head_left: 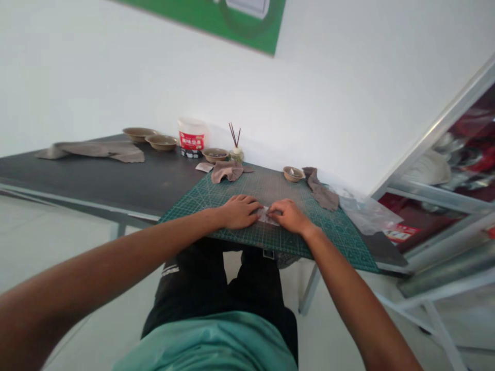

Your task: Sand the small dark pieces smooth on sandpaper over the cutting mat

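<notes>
Two hands (240, 212) (290, 215) touching pale piece (266, 214), green mat (328, 237)

Counted on the tabletop (170, 180): four shallow bowls (162, 144), three greyish-brown cloths (227, 171), two small pale pieces (267, 216), one green cutting mat (328, 232), one white tub (192, 136) with one red label (192, 141), one clear plastic bag (363, 211), and one small bottle (236, 154) holding a few dark sticks (234, 135), too thin to number surely. On the wall (328, 93), one green panel (251, 26).

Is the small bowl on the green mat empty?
No, the small bowl has something in it: a pale bit shows inside the rim, too small to identify.
</notes>
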A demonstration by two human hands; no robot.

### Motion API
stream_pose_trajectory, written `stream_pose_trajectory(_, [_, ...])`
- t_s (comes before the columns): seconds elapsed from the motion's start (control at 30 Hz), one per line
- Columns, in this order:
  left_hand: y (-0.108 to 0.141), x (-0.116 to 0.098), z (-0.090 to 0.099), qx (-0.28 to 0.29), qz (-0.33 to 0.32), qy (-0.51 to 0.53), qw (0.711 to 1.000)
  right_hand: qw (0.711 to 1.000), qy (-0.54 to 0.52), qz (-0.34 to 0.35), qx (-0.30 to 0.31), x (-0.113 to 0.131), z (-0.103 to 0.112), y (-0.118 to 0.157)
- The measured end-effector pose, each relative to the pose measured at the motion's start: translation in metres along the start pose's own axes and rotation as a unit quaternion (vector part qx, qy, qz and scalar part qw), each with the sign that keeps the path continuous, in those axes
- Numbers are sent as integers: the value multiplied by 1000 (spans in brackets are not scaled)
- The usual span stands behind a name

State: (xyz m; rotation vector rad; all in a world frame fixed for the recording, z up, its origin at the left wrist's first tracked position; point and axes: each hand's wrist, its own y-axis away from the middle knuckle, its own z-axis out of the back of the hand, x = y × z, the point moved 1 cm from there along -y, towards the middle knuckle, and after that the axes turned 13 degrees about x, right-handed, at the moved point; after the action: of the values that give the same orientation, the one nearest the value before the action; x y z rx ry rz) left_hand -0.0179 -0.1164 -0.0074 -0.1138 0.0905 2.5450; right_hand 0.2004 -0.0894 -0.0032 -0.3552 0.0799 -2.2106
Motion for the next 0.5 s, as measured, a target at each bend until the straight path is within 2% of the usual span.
stream_pose_trajectory(0.13, [-7, 3, -6, 2, -30, -7, 1000, 1000, -10, 4, 24, -10, 0, -1])
stream_pose_trajectory(0.3, [-15, 11, -4, -1, -56, -20, 998, 1000, -6, -2, 24, -23, 4, -6])
stream_pose_trajectory(0.5, [-42, 31, -1, -39, -69, -49, 996, 999, 11, -7, 33, -50, 12, -26])
